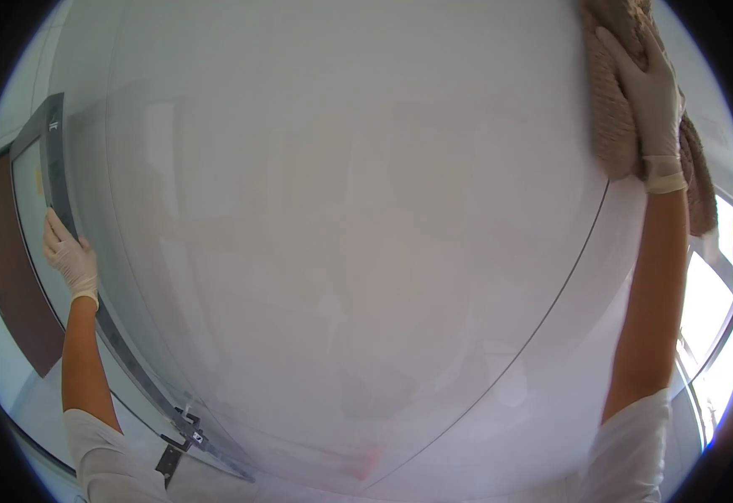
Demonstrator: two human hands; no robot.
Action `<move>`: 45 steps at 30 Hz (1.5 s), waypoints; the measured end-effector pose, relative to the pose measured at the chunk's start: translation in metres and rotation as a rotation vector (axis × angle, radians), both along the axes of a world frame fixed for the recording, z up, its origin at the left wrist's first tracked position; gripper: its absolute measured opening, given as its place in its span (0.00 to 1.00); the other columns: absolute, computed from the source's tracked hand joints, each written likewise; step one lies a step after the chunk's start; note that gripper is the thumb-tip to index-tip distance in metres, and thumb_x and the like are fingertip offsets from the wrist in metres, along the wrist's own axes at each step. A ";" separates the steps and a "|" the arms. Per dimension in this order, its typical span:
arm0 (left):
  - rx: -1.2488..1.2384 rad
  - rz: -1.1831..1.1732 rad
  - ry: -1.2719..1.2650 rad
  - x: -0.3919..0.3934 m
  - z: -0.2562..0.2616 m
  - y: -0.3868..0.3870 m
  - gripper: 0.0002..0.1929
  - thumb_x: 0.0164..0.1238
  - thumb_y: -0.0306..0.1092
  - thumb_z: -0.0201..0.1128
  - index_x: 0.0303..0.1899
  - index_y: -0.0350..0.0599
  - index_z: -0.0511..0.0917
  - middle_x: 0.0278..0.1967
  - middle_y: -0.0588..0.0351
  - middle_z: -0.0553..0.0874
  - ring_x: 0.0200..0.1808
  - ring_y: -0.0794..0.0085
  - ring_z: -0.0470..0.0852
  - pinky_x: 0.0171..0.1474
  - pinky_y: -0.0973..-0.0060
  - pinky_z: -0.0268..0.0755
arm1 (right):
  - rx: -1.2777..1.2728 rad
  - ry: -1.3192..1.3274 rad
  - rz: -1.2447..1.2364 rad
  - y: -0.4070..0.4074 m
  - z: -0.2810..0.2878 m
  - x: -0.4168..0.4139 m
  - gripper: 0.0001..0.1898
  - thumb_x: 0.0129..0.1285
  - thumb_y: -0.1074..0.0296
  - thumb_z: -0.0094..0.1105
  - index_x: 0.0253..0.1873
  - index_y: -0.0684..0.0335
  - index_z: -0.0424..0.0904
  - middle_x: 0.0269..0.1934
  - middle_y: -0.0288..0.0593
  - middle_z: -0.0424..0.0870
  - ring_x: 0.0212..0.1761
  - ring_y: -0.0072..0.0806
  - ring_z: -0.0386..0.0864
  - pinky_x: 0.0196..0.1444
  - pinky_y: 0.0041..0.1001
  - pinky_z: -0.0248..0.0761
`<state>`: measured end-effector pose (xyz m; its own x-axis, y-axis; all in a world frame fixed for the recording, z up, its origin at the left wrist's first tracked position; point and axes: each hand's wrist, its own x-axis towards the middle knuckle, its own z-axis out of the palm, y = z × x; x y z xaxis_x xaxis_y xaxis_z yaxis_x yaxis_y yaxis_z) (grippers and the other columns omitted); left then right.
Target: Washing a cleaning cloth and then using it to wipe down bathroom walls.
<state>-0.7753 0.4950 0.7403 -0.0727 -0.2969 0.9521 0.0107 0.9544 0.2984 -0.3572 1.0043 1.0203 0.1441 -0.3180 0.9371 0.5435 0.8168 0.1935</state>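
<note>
A large glossy pale wall panel [354, 220] fills the middle of the head view, with faint reflections on it. At the upper right my right hand [653, 94], in a thin whitish glove, presses a brown fluffy cloth [612, 126] against the panel; the cloth's lower end hangs beside my wrist. On the left side, my left hand [71, 254], gloved the same way, grips the edge of a dark grey metal frame [58, 163]. My thumb lies on one side of the frame and my fingers on the other.
A brown wooden door or panel [14, 264] stands at the far left. Low on the grey frame is a dark metal latch or hinge fitting [187, 427]. A thin dark seam [524, 346] curves across the pale surface. Bright windows [709, 302] are at the right.
</note>
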 end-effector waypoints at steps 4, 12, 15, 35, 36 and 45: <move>-0.035 0.076 -0.017 0.004 -0.004 -0.009 0.43 0.53 0.23 0.67 0.70 0.40 0.51 0.64 0.46 0.63 0.64 0.54 0.63 0.64 0.62 0.57 | 0.172 -0.150 0.181 -0.052 -0.089 -0.047 0.18 0.53 0.55 0.66 0.46 0.56 0.82 0.37 0.44 0.82 0.40 0.39 0.78 0.48 0.38 0.69; 0.080 0.118 -0.172 0.034 0.008 0.018 0.41 0.58 0.26 0.64 0.70 0.40 0.48 0.67 0.47 0.60 0.66 0.54 0.60 0.66 0.60 0.55 | 0.595 -1.225 -0.096 -0.112 -0.318 -0.060 0.22 0.61 0.64 0.49 0.61 0.55 0.69 0.52 0.38 0.76 0.59 0.34 0.72 0.53 0.34 0.69; 0.022 0.085 -0.139 0.024 0.008 0.019 0.41 0.60 0.27 0.62 0.71 0.41 0.47 0.67 0.47 0.59 0.67 0.54 0.59 0.68 0.60 0.54 | 0.595 -1.481 -0.197 -0.104 -0.364 -0.053 0.21 0.60 0.63 0.51 0.59 0.54 0.70 0.52 0.35 0.76 0.62 0.31 0.70 0.56 0.35 0.69; -0.013 -0.021 -0.011 -0.008 0.003 0.003 0.41 0.59 0.22 0.61 0.72 0.43 0.46 0.68 0.49 0.61 0.68 0.56 0.60 0.68 0.63 0.54 | -0.244 -0.076 0.376 0.103 -0.044 0.131 0.34 0.54 0.51 0.69 0.60 0.67 0.69 0.54 0.54 0.74 0.58 0.42 0.70 0.58 0.37 0.67; -0.002 -0.034 -0.025 -0.009 0.002 0.005 0.41 0.60 0.22 0.61 0.72 0.43 0.46 0.68 0.49 0.61 0.68 0.56 0.60 0.68 0.63 0.53 | -0.261 -0.124 0.399 0.081 -0.067 0.120 0.37 0.55 0.50 0.68 0.62 0.69 0.66 0.55 0.51 0.75 0.57 0.37 0.74 0.59 0.31 0.67; -0.085 0.101 0.008 -0.029 -0.003 -0.031 0.38 0.63 0.29 0.60 0.72 0.47 0.48 0.68 0.51 0.62 0.67 0.59 0.64 0.67 0.64 0.59 | -0.347 -1.102 0.240 0.009 -0.368 0.098 0.32 0.52 0.58 0.58 0.66 0.47 0.66 0.53 0.33 0.78 0.55 0.34 0.74 0.53 0.33 0.69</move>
<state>-0.8047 0.4645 0.7376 -0.0386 -0.2201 0.9747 -0.0848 0.9726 0.2163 -0.2591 1.0136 0.6525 -0.7755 -0.0965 0.6239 0.0471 0.9766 0.2097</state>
